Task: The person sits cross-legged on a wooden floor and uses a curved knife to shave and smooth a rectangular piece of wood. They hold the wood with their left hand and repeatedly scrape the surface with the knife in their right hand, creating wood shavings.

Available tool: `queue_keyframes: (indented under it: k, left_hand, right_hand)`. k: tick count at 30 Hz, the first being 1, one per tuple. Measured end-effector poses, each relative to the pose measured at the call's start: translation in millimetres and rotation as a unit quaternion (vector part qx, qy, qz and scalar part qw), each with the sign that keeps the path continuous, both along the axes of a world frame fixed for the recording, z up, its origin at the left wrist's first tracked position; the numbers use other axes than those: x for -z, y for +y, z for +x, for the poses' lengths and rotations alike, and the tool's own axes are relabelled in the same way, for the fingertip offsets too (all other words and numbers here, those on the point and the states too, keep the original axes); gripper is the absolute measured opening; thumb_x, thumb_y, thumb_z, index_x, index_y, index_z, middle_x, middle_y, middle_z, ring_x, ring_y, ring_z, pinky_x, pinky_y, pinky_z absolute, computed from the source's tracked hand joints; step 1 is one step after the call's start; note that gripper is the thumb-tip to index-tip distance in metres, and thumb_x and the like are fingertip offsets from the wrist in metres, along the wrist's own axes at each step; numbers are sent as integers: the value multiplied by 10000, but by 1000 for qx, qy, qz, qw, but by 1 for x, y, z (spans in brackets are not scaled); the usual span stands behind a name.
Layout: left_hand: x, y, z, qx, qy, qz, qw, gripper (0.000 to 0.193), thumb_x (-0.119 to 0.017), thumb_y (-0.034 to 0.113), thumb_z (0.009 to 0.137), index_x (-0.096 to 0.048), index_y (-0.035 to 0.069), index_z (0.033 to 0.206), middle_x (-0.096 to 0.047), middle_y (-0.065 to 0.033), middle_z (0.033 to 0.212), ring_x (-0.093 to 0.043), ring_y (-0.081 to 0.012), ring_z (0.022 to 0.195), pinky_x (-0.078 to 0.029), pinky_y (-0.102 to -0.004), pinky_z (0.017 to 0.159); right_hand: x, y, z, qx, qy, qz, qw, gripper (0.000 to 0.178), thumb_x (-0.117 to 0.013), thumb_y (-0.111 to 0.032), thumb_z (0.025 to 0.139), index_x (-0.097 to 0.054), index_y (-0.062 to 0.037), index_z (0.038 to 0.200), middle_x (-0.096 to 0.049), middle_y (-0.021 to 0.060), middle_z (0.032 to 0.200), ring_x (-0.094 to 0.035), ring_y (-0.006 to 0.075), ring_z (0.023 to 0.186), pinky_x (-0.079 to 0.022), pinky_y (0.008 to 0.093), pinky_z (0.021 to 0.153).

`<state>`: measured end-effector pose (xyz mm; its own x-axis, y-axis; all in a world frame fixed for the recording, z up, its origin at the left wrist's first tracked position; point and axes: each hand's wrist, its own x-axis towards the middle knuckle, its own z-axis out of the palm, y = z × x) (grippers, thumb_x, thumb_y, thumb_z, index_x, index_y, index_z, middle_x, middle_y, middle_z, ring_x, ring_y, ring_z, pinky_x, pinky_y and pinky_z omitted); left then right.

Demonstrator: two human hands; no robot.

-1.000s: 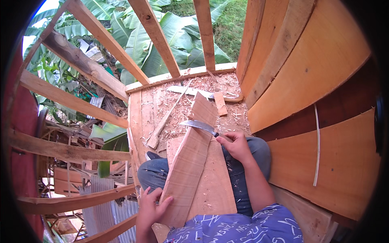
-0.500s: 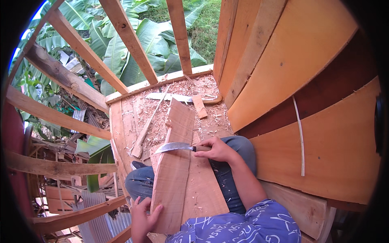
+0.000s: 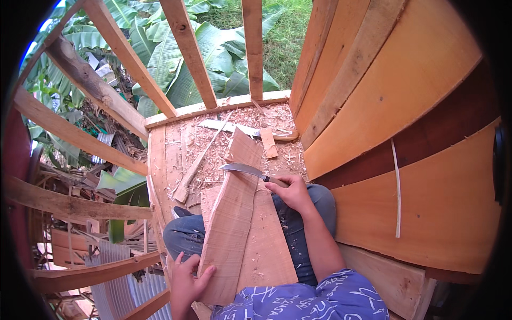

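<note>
My right hand (image 3: 292, 193) is closed round the handle of a knife (image 3: 244, 168) with a curved, pointed blade. That blade lies across the far part of a wooden plank (image 3: 230, 226), at its left edge. The plank leans lengthwise over my lap, its near end close to my shirt. At its lower left edge my left hand (image 3: 191, 278) grips it, thumb on the top face and fingers at the side. Beneath the plank is a wider flat board (image 3: 269, 248), resting across my crossed legs.
Ahead on the shaving-strewn floor lie a handsaw (image 3: 217, 126), a small wood block (image 3: 269, 143) and a long thin stick (image 3: 198, 166). Wooden railing slats (image 3: 189, 53) stand at the front and left, with banana leaves beyond. A plank wall (image 3: 405, 202) rises on the right.
My right hand has moved the knife away from me along the plank's left edge, and the blade is now tilted differently. My left hand keeps its hold. The view has shifted slightly.
</note>
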<state>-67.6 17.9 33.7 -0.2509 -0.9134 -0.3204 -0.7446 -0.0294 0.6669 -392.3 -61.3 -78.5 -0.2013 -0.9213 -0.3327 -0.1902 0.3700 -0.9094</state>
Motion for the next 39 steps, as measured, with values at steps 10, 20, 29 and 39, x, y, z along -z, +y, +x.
queue_keyframes:
  k: [10,20,29,39]
  left_hand:
    - [2,-3,-2,-6,-4,15,1000,275,-729,291,775,-659,32,836,-651,-89,667,-629,-268,625,-263,-530,1111]
    - [4,-4,-1,-14,0,39,999,275,-739,292,771,-662,38,844,-667,-98,687,-645,-279,667,-272,-523,1106]
    - [11,-2,0,-10,0,10,1000,257,-745,272,777,-657,43,855,-675,-102,707,-659,-279,699,-270,-518,1108]
    - [2,2,-9,-36,-3,21,999,245,-730,229,770,-682,14,878,-696,-107,739,-664,-234,748,-259,-490,1117]
  right_hand:
    - [12,-3,7,58,30,-48,997,448,-835,-304,727,-717,61,959,-723,129,837,-657,137,782,-518,285,740]
    - [9,-8,1,-20,27,-42,999,389,-824,-283,736,-726,27,951,-715,93,804,-645,125,733,-511,284,688]
    - [20,-8,-1,-11,13,-52,999,384,-827,-292,735,-730,29,922,-697,56,751,-627,103,699,-505,279,670]
    - [28,-8,-8,113,-270,-27,956,332,-510,-327,996,-575,-38,844,-478,-14,589,-402,60,396,-373,246,356]
